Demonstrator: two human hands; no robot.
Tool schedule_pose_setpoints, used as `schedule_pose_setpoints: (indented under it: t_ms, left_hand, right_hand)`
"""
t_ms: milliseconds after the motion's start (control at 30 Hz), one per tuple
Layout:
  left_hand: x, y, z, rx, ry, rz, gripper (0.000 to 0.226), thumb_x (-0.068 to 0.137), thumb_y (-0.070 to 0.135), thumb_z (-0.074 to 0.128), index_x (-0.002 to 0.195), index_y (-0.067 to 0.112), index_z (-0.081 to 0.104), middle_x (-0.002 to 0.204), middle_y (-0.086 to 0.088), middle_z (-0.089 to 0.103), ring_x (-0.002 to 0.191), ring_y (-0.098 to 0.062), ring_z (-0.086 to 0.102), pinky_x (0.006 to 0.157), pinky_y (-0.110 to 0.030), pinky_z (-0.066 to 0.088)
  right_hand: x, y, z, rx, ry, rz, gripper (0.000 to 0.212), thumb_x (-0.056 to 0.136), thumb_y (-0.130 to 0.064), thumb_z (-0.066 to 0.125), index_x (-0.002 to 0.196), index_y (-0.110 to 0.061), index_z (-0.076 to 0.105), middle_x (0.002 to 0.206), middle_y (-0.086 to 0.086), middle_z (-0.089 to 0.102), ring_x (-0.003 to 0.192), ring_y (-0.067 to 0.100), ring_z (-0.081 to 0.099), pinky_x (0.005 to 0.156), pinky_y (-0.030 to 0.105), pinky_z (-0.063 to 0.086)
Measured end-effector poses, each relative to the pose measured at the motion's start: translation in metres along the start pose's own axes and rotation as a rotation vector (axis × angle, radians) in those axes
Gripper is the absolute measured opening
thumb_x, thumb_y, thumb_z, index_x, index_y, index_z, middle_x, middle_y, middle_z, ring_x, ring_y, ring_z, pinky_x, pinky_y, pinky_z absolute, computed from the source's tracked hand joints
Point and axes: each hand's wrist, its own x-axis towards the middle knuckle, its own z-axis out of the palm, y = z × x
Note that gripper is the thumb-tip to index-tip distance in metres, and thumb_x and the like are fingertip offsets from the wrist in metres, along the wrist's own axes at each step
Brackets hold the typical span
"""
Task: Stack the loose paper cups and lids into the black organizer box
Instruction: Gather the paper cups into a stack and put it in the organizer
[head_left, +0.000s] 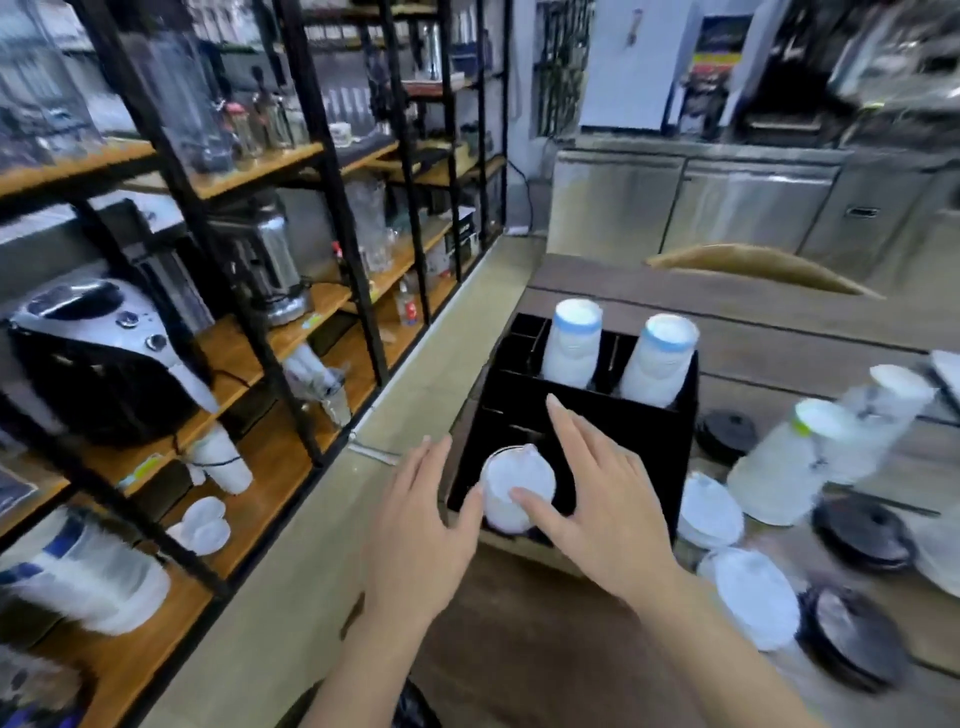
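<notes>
Fingers (524, 501) of your right hand (597, 499) are spread, with the thumb tip resting on top of the white lid stack (517, 486); nothing is clamped. Your left hand (421, 525) is also spread, its thumb touching the left edge of the same stack. Whether either hand bears real pressure cannot be told.

1. Location. The white lid stack sits in the front-left compartment of the black organizer box (649, 447), which stands on the wooden table (779, 317). 2 cup stacks (574, 345) occupy the rear row, upright and leaning slightly.

2. Handling (a judgement). Expect the lids to be very light, thin and flexible, and likely to slide on one another. Hold the stack by its rim on opposite sides, not by the top face, and press evenly to seat it.

3. Remaining stock. To the right of the box lie loose white lids (709, 512), more white lids (750, 597) nearer you, black lids (862, 530), and clear sleeved cup stacks (789, 462) lying tilted on the table.

4. Obstructions. The compartment walls stand close around the lid stack, leaving little finger room. The rear cup stacks rise above the box, so reach low and avoid brushing them. The shelving unit (332, 218) stands well apart across the aisle.
</notes>
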Motion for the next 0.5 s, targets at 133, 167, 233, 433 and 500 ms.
schedule_pose_setpoints:
  t_ms: [133, 167, 233, 433, 500]
  left_hand:
    - [0.017, 0.07, 0.055, -0.046, -0.019, 0.08, 0.061, 0.089, 0.051, 0.046, 0.144, 0.033, 0.029, 0.153, 0.012, 0.03, 0.141, -0.006, 0.024, 0.113, -0.027, 0.025]
    - [0.021, 0.089, 0.069, -0.059, -0.027, 0.095, 0.061, 0.089, 0.05, 0.047, 0.144, 0.031, 0.031, 0.153, 0.011, 0.031, 0.141, -0.007, 0.025, 0.115, -0.029, 0.026]
    - [0.028, 0.124, 0.094, -0.09, -0.05, 0.134, 0.061, 0.089, 0.049, 0.05, 0.144, 0.028, 0.033, 0.152, 0.009, 0.034, 0.141, -0.008, 0.026, 0.116, -0.03, 0.027]
    - [0.034, 0.195, 0.155, -0.15, -0.107, 0.248, 0.059, 0.088, 0.044, 0.054, 0.142, 0.025, 0.037, 0.149, 0.007, 0.039, 0.138, -0.01, 0.032, 0.111, -0.027, 0.028]
    - [0.037, 0.204, 0.171, -0.161, -0.147, 0.267, 0.06, 0.088, 0.045, 0.054, 0.142, 0.026, 0.036, 0.149, 0.008, 0.038, 0.138, -0.008, 0.032, 0.11, -0.026, 0.028]
  right_hand:
    - [0.001, 0.069, -0.045, -0.046, 0.045, 0.052, 0.078, 0.081, -0.066, 0.043, 0.147, -0.028, 0.024, 0.139, 0.004, 0.054, 0.124, 0.022, 0.053, 0.095, 0.037, 0.044]
    - [0.001, 0.087, -0.056, -0.057, 0.047, 0.055, 0.078, 0.082, -0.066, 0.043, 0.147, -0.028, 0.023, 0.138, 0.004, 0.054, 0.123, 0.023, 0.054, 0.094, 0.038, 0.045]
    - [-0.001, 0.122, -0.079, -0.078, 0.068, 0.082, 0.08, 0.081, -0.065, 0.044, 0.147, -0.029, 0.02, 0.139, 0.005, 0.053, 0.123, 0.025, 0.054, 0.093, 0.041, 0.046]
    - [-0.016, 0.205, -0.127, -0.142, 0.164, 0.198, 0.08, 0.078, -0.064, 0.047, 0.145, -0.026, 0.025, 0.132, 0.003, 0.056, 0.113, 0.023, 0.059, 0.086, 0.038, 0.046]
    - [-0.022, 0.223, -0.13, -0.141, 0.177, 0.238, 0.079, 0.08, -0.064, 0.045, 0.146, -0.025, 0.024, 0.133, 0.003, 0.056, 0.115, 0.023, 0.057, 0.087, 0.038, 0.045]
